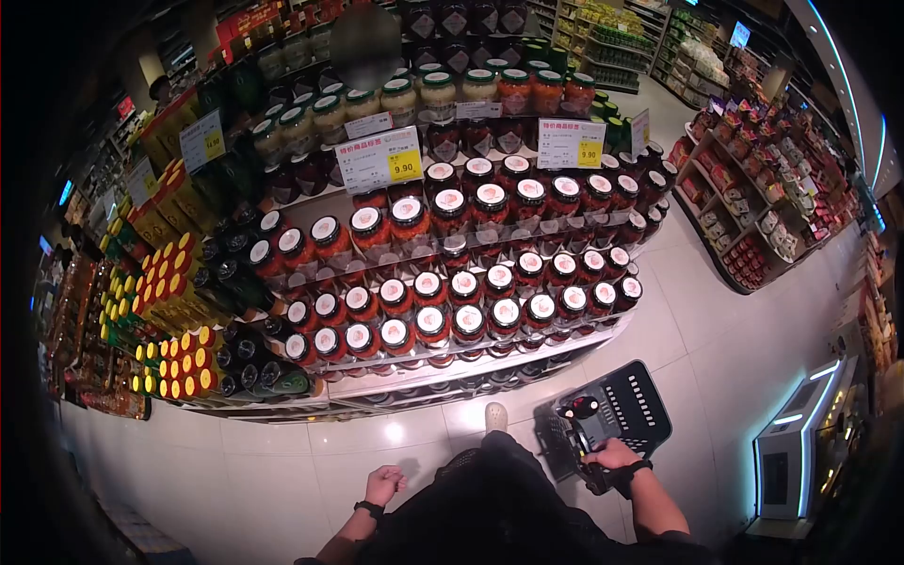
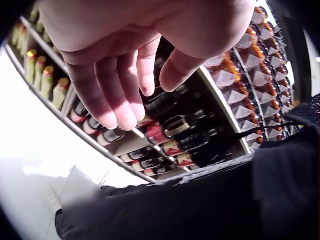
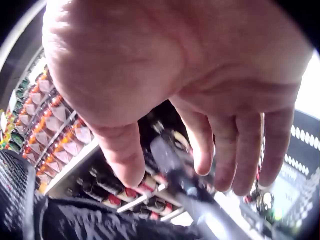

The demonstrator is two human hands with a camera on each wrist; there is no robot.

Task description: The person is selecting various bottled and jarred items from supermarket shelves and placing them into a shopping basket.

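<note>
My left hand (image 1: 382, 486) hangs at my side with nothing in it, its fingers loosely bent in the left wrist view. On the other side, my right hand (image 1: 614, 456) is over the grey handle (image 3: 182, 185) of a dark shopping basket (image 1: 650, 400). In the right wrist view the handle runs below the gap between thumb and fingers, and the fingers hang down without curling round it. Inside the basket lie dark bottles (image 1: 577, 407), partly hidden by its rim and handle.
Ahead, a tiered display holds rows of white-lidded red jars (image 1: 468, 320) under price signs (image 1: 381, 160). Yellow-capped bottles (image 1: 188, 363) stand at its left. A snack shelf (image 1: 744, 207) is at the right, beyond the tiled floor (image 1: 692, 320); a lit cabinet (image 1: 791, 452) stands nearer.
</note>
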